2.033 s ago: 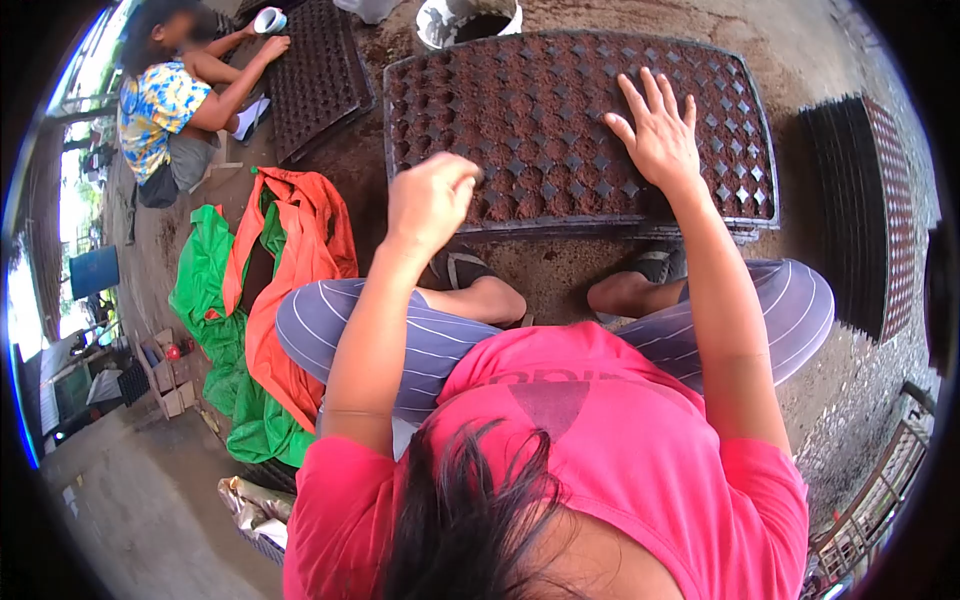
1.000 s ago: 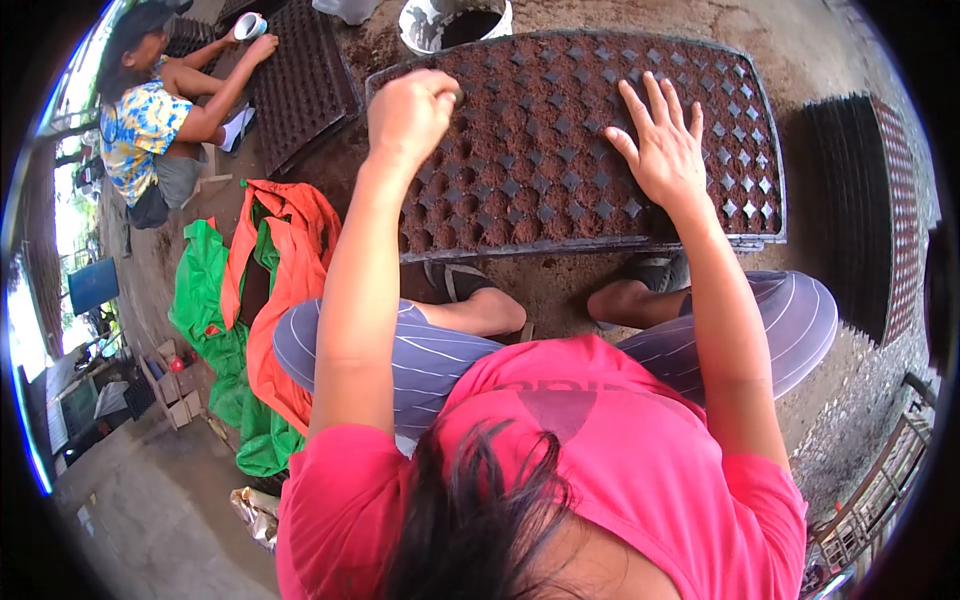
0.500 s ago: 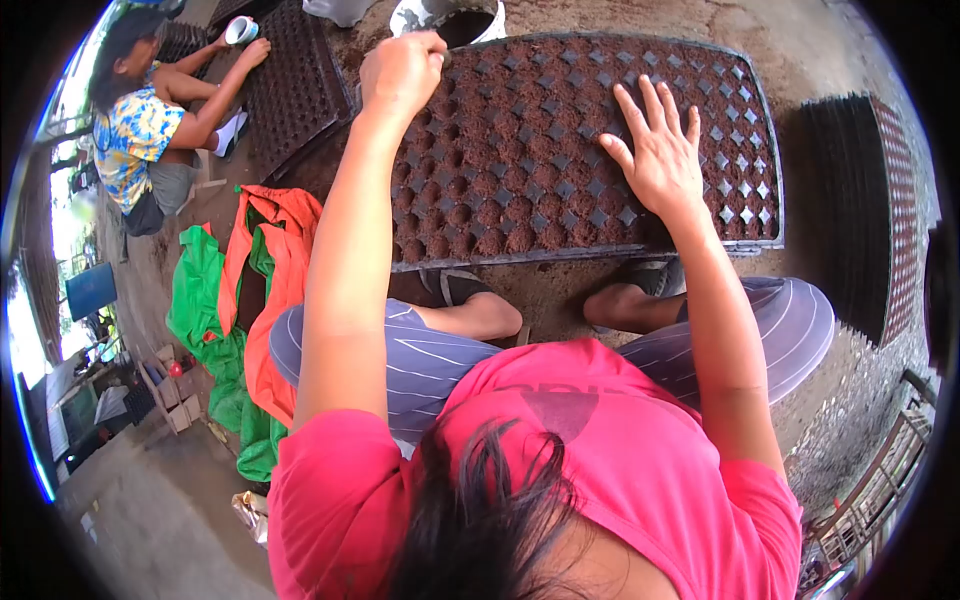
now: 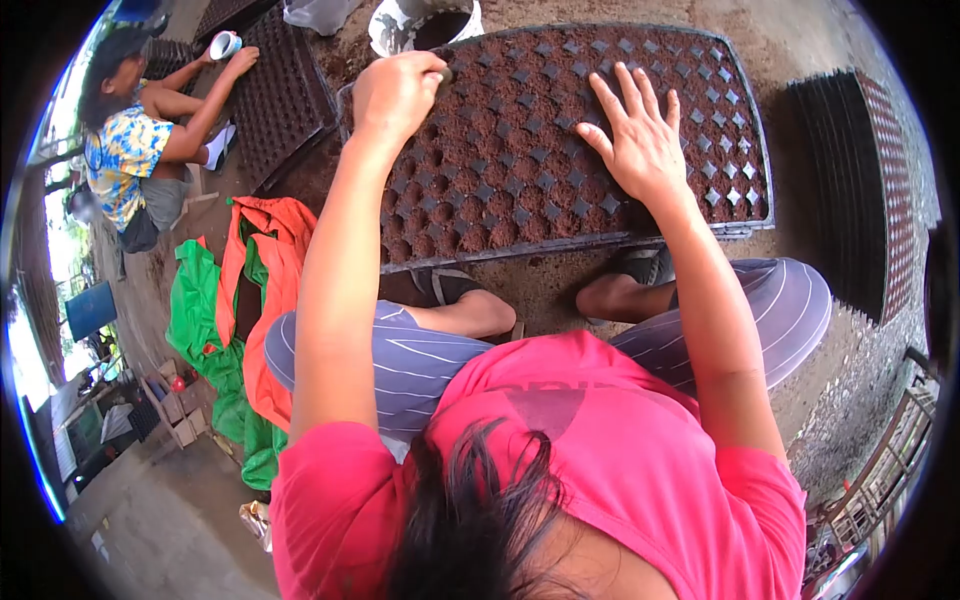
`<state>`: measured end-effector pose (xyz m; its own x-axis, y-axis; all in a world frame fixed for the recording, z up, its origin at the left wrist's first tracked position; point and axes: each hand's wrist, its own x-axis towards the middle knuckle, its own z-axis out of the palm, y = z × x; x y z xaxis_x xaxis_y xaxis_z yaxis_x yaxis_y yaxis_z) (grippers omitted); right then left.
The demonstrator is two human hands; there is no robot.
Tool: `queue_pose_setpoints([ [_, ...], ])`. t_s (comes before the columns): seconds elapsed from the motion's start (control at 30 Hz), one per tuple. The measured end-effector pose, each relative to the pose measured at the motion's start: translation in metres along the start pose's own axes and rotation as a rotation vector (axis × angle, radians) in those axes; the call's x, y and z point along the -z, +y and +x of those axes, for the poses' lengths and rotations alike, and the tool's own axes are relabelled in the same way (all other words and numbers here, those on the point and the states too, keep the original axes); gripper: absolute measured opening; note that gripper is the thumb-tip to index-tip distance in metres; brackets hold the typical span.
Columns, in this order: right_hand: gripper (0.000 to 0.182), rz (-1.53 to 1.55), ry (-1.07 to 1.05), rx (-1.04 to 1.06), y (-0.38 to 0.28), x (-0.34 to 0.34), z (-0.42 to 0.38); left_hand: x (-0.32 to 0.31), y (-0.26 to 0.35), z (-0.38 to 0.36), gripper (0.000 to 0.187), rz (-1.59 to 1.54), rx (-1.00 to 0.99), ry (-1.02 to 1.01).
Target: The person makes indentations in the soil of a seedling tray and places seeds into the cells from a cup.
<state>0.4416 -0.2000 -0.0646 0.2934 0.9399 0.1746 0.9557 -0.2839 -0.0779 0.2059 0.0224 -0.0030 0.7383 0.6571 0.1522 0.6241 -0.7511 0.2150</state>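
A black seedling tray [image 4: 755, 222] with rows of round cells filled with dark brown soil lies in front of me. My left hand [image 4: 393, 95] is closed in a fist near the tray's far left part. A small, dark, rounded bit of something shows at its fingertips, too little to name. Several left-side cells have hollows in their soil. My right hand [image 4: 640, 145] rests palm down on the tray's right half, fingers spread, holding nothing. Just beyond the far left edge stands a white bucket [image 4: 392, 30] with dark contents.
At far left, a seated person [image 4: 130, 160] holds a white cup [image 4: 225, 45] by another soil-filled tray [image 4: 290, 120]. Stacked black trays [image 4: 850, 180] stand on the right. Green sacking [image 4: 195, 310] and orange sacking [image 4: 270, 360] lie by my left knee.
My left hand has come a little toward me and slightly right across the tray. My right hand stays in the same place on it. The whole view has shifted slightly.
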Motion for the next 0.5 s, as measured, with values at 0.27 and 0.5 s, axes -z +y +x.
queue_pose_setpoints([
  [0.27,0.072,-0.010,-0.029,-0.014,0.000,0.003,-0.001,0.013,0.023,-0.032,0.015,-0.079,0.014,-0.028],
  [0.5,0.072,-0.022,-0.015,-0.009,-0.001,0.002,0.000,0.013,0.037,-0.057,0.014,-0.118,-0.006,-0.031],
])
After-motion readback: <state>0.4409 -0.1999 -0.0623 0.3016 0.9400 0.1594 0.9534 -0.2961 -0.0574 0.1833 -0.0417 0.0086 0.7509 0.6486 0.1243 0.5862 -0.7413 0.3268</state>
